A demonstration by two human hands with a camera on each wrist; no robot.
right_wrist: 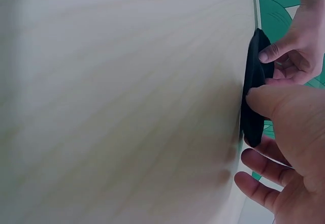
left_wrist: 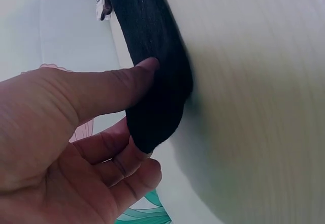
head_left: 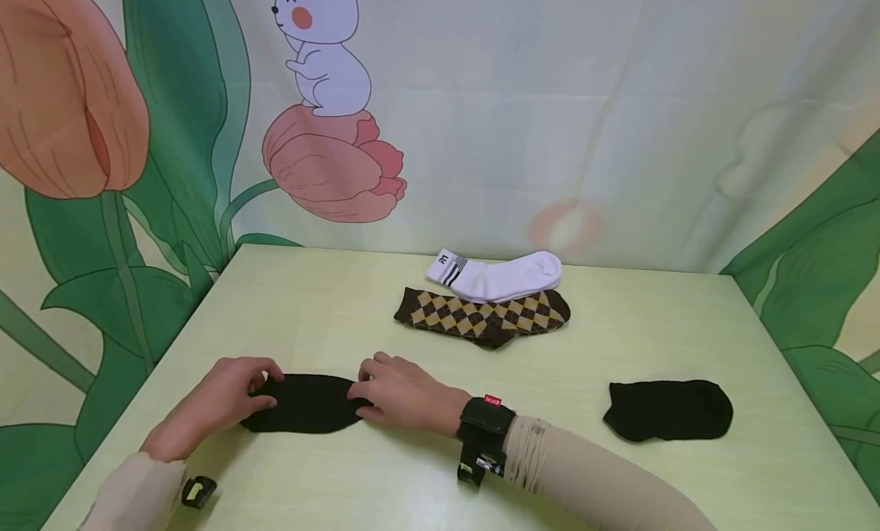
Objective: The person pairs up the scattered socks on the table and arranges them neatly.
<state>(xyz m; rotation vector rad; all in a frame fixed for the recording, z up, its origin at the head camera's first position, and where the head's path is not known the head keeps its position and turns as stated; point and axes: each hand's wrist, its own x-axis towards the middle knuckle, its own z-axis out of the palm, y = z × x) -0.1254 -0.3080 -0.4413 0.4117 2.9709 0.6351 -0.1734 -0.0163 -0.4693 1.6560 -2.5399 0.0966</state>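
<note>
A black sock (head_left: 309, 403) lies stretched sideways at the left front of the table, one hand at each end. My left hand (head_left: 230, 393) pinches its left end; in the left wrist view the thumb (left_wrist: 137, 79) presses on top of the fabric with fingers curled beneath the edge. At the other end, my right hand (head_left: 406, 393) holds the sock between thumb and fingers. The right wrist view shows the same black sock (right_wrist: 254, 76) edge-on, gripped by both hands, its near tip between the right thumb and fingers.
Another black sock (head_left: 670, 410) lies flat at the right of the table (head_left: 550, 470). Farther back, a brown argyle sock (head_left: 474, 315) lies against a white sock (head_left: 509, 279) with dark stripes. A printed curtain (head_left: 550, 118) hangs behind the table's far edge.
</note>
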